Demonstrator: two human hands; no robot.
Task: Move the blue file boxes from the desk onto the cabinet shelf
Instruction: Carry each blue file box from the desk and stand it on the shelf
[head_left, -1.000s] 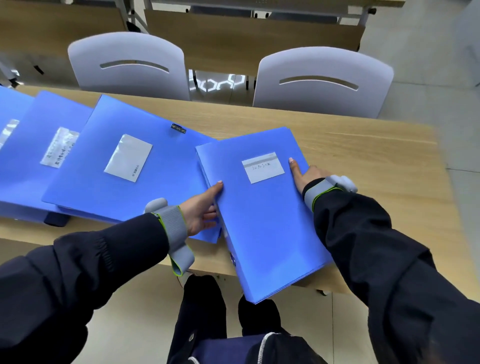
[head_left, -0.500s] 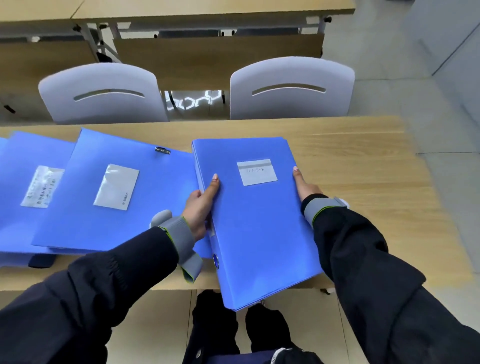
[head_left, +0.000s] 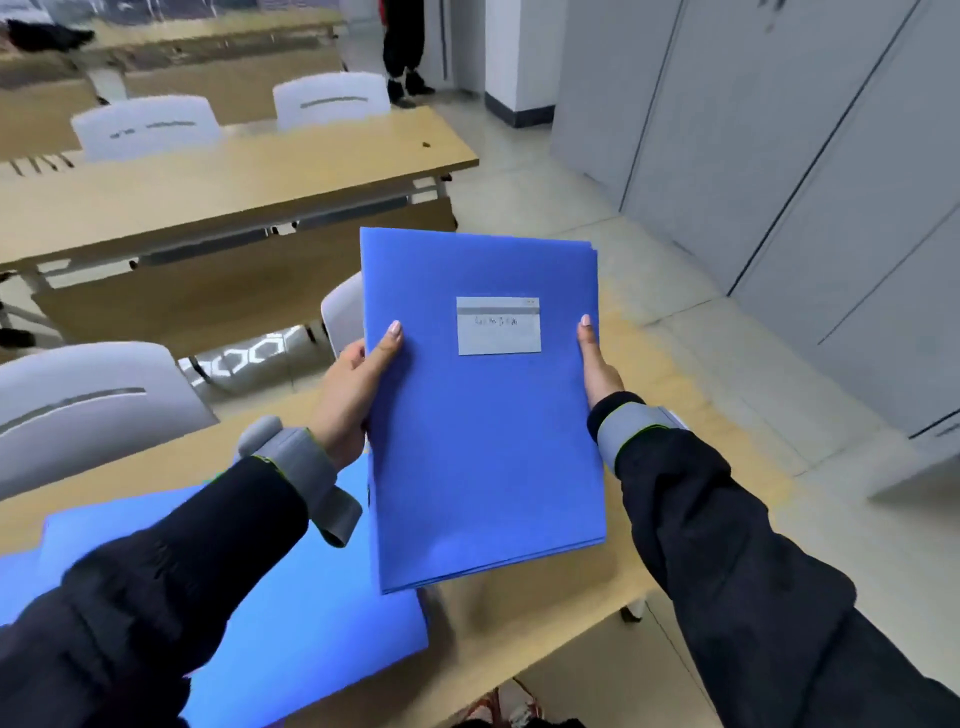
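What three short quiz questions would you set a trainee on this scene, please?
1. True or false: the file box lies flat on the desk.
2. What grips the box? A the left hand alone; B the right hand alone; C both hands.
3. Fill in: the white label sits on the box's ___ half.
Key: 1 false, it is lifted clear of the desk; 2 C; 3 upper.

Classroom/office: rows of desks w/ chairs, grey cabinets.
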